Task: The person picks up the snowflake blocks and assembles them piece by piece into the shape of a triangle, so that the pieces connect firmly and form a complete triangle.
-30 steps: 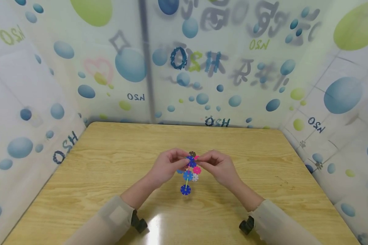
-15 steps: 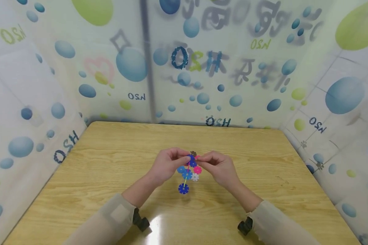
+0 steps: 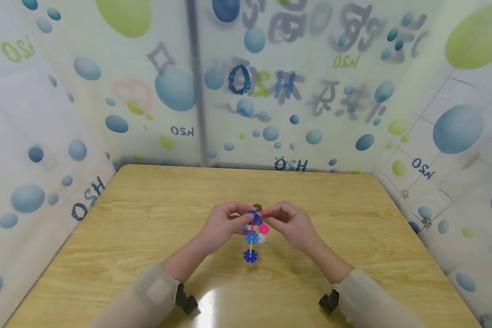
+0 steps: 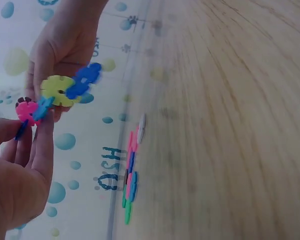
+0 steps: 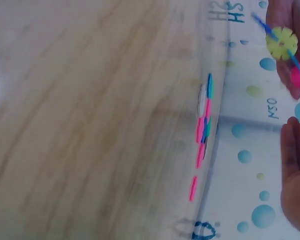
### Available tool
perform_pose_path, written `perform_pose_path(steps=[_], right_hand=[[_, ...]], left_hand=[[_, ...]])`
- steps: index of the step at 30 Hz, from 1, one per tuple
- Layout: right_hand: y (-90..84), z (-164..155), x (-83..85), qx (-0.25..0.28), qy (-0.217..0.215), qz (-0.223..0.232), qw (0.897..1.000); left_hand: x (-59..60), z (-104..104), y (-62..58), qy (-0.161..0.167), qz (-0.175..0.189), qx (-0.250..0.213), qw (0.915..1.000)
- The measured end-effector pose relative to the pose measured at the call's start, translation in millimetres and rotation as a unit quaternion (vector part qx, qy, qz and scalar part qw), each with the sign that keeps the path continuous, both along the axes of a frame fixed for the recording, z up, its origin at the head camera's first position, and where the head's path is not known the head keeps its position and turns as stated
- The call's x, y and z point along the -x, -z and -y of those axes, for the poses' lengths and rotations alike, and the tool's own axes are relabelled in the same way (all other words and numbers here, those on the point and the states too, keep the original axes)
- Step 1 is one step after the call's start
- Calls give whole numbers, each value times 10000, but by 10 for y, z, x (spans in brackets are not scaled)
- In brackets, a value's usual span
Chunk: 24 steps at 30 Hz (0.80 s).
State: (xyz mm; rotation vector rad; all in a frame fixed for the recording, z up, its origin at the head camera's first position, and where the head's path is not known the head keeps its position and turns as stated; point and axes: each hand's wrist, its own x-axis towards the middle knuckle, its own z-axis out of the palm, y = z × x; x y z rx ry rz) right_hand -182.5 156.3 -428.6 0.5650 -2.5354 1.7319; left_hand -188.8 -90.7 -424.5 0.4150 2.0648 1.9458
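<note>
Head view: pinching the upper end of a chain of discs [image 3: 252, 237] with the left hand [image 3: 220, 228], thumb and fingers together on a dark blue disc [image 4: 21, 131]. Apparently pinching at that same end with the right hand [image 3: 296, 226] too, thumb and fingertips brought together; cannot tell exactly on which edge. Held up over the counter [image 3: 168, 214], not resting on it, and running on from the grip through a pink disc [image 4: 27, 111], a light blue disc [image 4: 42, 107] and a yellow disc [image 4: 59, 91] to a blue end disc [image 4: 84, 80].

Likeliest fault: any push at an angle to the slots, caused by poor sight of the joint behind so many fingertips. Could bend the notches or seat crooked. Next worry: loosening farther down, from twisting one end while leaving the other unsupported. Blurred in the left wrist view at the free end, so possibly prone to swing. Also possible: slipping out of a grip on so small a rim, from pressing harder without a firmer hold. Would then probably drop among the loose pink disc [image 3: 263, 229], loose white disc [image 3: 262, 239] and brown disc [image 3: 257, 207] on the counter, perhaps scattering them.
</note>
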Motion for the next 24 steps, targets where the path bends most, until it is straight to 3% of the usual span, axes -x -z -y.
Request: perform_pose_path(steps=[5, 10, 16, 24], right_hand=[[55, -163, 186, -504, 367, 727, 9954], [145, -308, 350, -1033, 591, 1318, 9841], [258, -371, 555, -1526, 626, 1493, 9749], [301, -406, 768, -1940, 335, 1741, 9649]], left_hand=[[19, 57, 5, -212, 110, 4, 9997], [20, 83, -13, -159, 148, 77, 9997], [16, 76, -14, -102, 164, 104, 9998], [13, 78, 8, -67, 189, 97, 9998]])
